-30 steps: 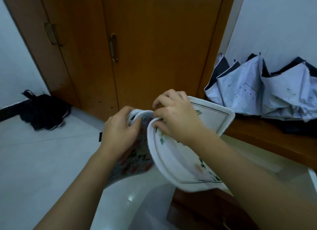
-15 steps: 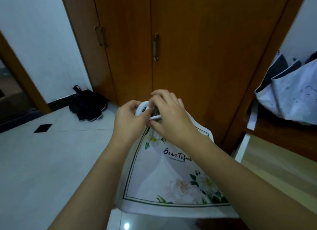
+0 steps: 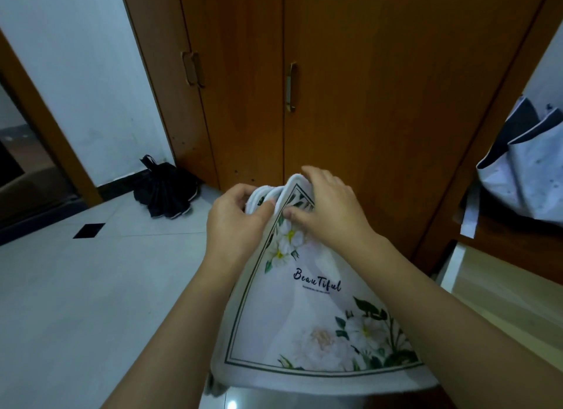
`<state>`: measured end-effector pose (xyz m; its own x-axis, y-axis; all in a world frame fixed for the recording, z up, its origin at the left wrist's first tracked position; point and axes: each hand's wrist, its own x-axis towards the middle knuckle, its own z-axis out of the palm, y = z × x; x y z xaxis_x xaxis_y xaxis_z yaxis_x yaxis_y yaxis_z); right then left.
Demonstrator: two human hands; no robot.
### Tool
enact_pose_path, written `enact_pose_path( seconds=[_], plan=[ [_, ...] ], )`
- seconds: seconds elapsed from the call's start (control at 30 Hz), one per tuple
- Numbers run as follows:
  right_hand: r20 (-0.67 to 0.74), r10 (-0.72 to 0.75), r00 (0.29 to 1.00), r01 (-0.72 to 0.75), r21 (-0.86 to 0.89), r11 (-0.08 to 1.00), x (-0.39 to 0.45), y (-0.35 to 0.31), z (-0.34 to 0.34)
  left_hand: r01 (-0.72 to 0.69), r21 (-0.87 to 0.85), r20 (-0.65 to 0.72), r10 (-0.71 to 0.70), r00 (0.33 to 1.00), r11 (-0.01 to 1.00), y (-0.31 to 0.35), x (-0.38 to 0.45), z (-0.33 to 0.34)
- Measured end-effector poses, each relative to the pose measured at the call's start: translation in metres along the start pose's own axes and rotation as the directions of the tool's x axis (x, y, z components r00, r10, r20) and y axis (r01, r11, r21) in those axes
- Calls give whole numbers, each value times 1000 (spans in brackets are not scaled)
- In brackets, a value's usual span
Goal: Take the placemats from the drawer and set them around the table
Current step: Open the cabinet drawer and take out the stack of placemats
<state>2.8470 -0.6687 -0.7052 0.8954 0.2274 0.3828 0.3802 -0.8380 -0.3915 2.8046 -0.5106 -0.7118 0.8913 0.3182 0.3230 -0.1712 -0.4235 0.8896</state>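
Observation:
A stack of white placemats [image 3: 307,323] with flower prints, a dark line border and the word "Beautiful" hangs in front of me, its printed face towards the camera. My left hand [image 3: 236,222] pinches the upper corner of the stack, where several layered edges show. My right hand [image 3: 329,213] grips the same corner from the right, with its thumb pressed on the top mat. The mats behind the top one are mostly hidden. No drawer or table is visible.
Brown wooden cabinet doors [image 3: 350,103] with metal handles stand straight ahead. A folded black umbrella [image 3: 166,189] lies on the pale tiled floor [image 3: 76,286] at the left. A white and dark fabric [image 3: 530,164] sits on a wooden ledge at the right.
The view has swung left, away from the ledge and towards the cabinet doors. The top mat has dropped from tilted to hanging flat, and both hands stay together at its upper corner.

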Motion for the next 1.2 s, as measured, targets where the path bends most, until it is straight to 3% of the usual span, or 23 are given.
enact_pose_path(
  seconds=[0.1, 0.33, 0.53, 0.67, 0.8, 0.93, 1.1, 1.2],
  plan=[
    [76, 12, 997, -17, 63, 998, 3, 2, 1, 17, -13, -20, -17, 1000, 1000, 1, 0, -2],
    [9, -164, 986, 163, 13, 986, -6, -19, 14, 54, -13, -73, -55, 996, 998, 1, 1, -9],
    [-20, -126, 992, 123, -103, 987, -6, -13, 20, 31, -11, -51, -31, 998, 999, -2, -1, -1],
    [-34, -59, 998, 60, 12, 998, -14, -3, 28, 8, -4, 19, -8, 1000, 1000, 1, -10, 8],
    [-71, -45, 996, 47, 19, 999, -21, 3, 31, -57, 166, 115, 38, 993, 984, 0, -14, 13],
    [-72, -61, 996, 61, 0, 998, -24, 8, 28, -220, 310, 179, 171, 969, 925, -5, -18, 15],
    [117, 32, 993, -57, 220, 974, -29, 21, 23, -345, 357, 213, 284, 935, 868, -4, -25, 23],
    [132, 54, 990, -76, 172, 982, -34, 32, 25, -338, 365, 224, 271, 936, 868, -6, -28, 32]
  ],
)
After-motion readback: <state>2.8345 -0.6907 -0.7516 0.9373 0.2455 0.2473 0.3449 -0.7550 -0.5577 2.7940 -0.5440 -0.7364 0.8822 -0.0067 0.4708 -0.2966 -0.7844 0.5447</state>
